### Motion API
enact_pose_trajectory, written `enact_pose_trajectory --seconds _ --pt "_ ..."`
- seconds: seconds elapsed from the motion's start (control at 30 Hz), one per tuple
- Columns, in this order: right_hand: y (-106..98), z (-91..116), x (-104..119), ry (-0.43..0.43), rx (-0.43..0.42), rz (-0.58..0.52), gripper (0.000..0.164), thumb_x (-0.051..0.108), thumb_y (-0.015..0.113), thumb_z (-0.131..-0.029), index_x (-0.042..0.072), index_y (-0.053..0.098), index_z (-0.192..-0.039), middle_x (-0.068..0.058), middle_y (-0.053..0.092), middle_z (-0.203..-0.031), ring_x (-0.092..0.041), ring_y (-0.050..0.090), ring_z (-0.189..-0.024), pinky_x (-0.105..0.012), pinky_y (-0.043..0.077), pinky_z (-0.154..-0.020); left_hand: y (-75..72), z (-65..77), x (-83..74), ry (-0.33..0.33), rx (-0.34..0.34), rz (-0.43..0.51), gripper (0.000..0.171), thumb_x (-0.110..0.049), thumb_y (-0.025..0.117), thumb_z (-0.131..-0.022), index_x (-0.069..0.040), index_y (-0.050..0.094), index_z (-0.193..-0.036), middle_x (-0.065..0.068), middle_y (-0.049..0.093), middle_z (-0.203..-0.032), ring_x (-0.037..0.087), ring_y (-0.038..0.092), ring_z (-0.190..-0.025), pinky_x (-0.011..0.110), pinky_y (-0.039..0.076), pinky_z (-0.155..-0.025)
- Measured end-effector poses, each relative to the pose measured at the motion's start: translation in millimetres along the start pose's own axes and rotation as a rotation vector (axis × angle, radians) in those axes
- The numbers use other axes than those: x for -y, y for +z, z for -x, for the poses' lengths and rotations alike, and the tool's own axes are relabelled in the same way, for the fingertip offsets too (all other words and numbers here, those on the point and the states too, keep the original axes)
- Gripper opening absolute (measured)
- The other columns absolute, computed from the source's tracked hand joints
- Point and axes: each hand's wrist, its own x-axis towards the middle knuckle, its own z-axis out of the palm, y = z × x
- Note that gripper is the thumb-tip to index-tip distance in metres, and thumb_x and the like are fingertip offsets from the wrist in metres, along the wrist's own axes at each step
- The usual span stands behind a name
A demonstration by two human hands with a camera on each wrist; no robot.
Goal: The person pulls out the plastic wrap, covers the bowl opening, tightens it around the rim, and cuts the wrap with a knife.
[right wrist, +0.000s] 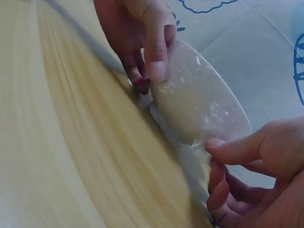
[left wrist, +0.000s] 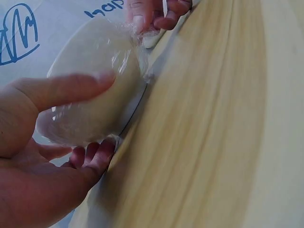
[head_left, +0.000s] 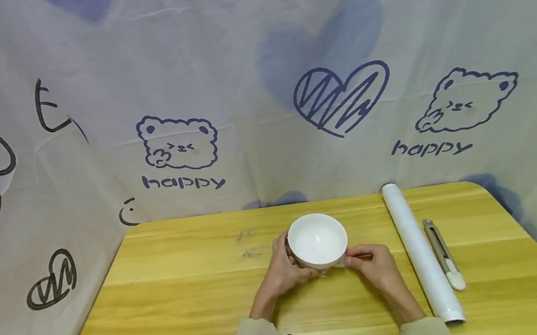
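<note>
A white bowl [head_left: 317, 239] is held above the wooden table between both hands, its mouth toward the head camera. Clear cling film [left wrist: 142, 52] covers its outer side and bunches in shiny creases near the lower edge. My left hand [head_left: 282, 268] grips the bowl from the left; in the left wrist view the thumb lies across the side and the other fingers curl beneath. At the bowl's right front edge, my right hand [head_left: 376, 265] pinches a gathered edge of the film between thumb and fingers. The right wrist view also shows the bowl's wrapped side [right wrist: 190, 104].
On the right of the wooden table [head_left: 174, 300] lies a long white roll [head_left: 423, 255], slanting from the back edge toward the front. Beside it rests a grey and white utility knife [head_left: 442, 252]. A printed cloth [head_left: 239, 82] hangs behind and around the table.
</note>
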Motion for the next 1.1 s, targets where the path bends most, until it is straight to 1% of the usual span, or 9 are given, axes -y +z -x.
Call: enact_pose_trajectory --seconds 0.07,0.13,0.27,0.4,0.53,0.63,0.73,0.97,1.1 --pt "1.8 -1.5 -0.7 0.007 -0.016 0.036 0.006 -0.004 0.077 -0.086 -0.007 0.076 -0.091 -0.014 0.076 -0.087 -0.016 0.07 -0.076 -0.022 0.054 -0.064 0.9 0.5 -0.8 -0.009 0.013 0.049 0.111 0.01 0.092 -0.066 0.003 0.027 -0.156 0.025 0.029 -0.145 0.043 0.046 -0.134 0.046 0.047 -0.108" --pt "3.4 -2.5 -0.3 0.049 -0.005 -0.022 0.006 -0.008 0.075 -0.085 -0.01 0.072 -0.09 -0.015 0.074 -0.082 -0.018 0.07 -0.072 -0.023 0.056 -0.061 2.6 0.5 -1.3 -0.001 0.021 0.039 0.113 0.01 0.093 -0.064 0.003 0.029 -0.156 0.023 0.03 -0.143 0.041 0.047 -0.133 0.043 0.047 -0.108" --pt "7.2 -3.8 -0.5 0.111 0.008 -0.185 0.027 -0.017 0.07 -0.083 -0.014 0.058 -0.106 -0.022 0.073 -0.082 -0.022 0.071 -0.068 -0.028 0.06 -0.06 6.8 -0.4 0.5 0.045 -0.018 -0.095 0.118 -0.003 0.101 -0.057 -0.001 0.034 -0.154 0.02 0.036 -0.139 0.036 0.047 -0.129 0.05 0.043 -0.11" --pt "14.5 -2.8 -1.0 0.12 0.019 -0.248 0.044 -0.019 0.071 -0.081 -0.014 0.051 -0.12 -0.026 0.073 -0.088 -0.023 0.072 -0.07 -0.031 0.062 -0.063 7.2 -0.9 3.3 0.069 -0.1 -0.216 0.113 -0.005 0.102 -0.055 -0.001 0.04 -0.15 0.02 0.044 -0.135 0.037 0.049 -0.125 0.056 0.041 -0.109" --pt "20.4 -2.2 2.2 0.112 0.005 -0.247 0.029 -0.021 0.071 -0.079 -0.015 0.062 -0.107 -0.023 0.073 -0.084 -0.021 0.071 -0.067 -0.031 0.062 -0.063 5.1 0.5 3.1 0.095 -0.162 -0.298 0.104 -0.003 0.102 -0.055 0.002 0.048 -0.144 0.02 0.052 -0.128 0.039 0.053 -0.119 0.058 0.044 -0.106" --pt "22.1 -1.2 4.2 0.087 -0.009 -0.188 0.024 -0.019 0.072 -0.078 -0.014 0.066 -0.101 -0.021 0.072 -0.082 -0.021 0.071 -0.067 -0.032 0.062 -0.062 5.4 2.0 3.7 0.096 -0.182 -0.311 0.102 -0.003 0.102 -0.054 0.003 0.051 -0.141 0.019 0.054 -0.125 0.039 0.054 -0.116 0.058 0.045 -0.104" --pt "21.6 -0.1 4.2 0.058 0.001 -0.102 0.022 -0.017 0.074 -0.078 -0.014 0.067 -0.099 -0.018 0.07 -0.082 -0.021 0.07 -0.068 -0.031 0.061 -0.06 5.9 3.0 5.1 0.072 -0.147 -0.244 0.103 0.001 0.1 -0.056 0.004 0.047 -0.144 0.021 0.051 -0.129 0.039 0.053 -0.121 0.056 0.044 -0.107" --pt "11.9 -1.3 4.2 0.008 0.08 0.156 0.021 -0.002 0.084 -0.078 -0.006 0.074 -0.097 -0.006 0.07 -0.079 -0.013 0.064 -0.068 -0.024 0.053 -0.059 -7.6 -1.3 5.9 -0.056 0.068 0.196 0.12 0.03 0.075 -0.07 -0.001 0.006 -0.163 0.03 0.03 -0.156 0.045 0.035 -0.145 0.043 0.038 -0.114" --pt "-4.7 -0.7 10.1 -0.008 0.171 0.243 0.036 0.002 0.084 -0.081 -0.006 0.071 -0.114 -0.004 0.071 -0.084 -0.016 0.065 -0.074 -0.027 0.052 -0.063 -26.3 1.8 6.5 -0.062 0.144 0.242 0.108 0.028 0.066 -0.08 -0.002 0.005 -0.164 0.03 0.026 -0.159 0.045 0.029 -0.148 0.048 0.028 -0.12"
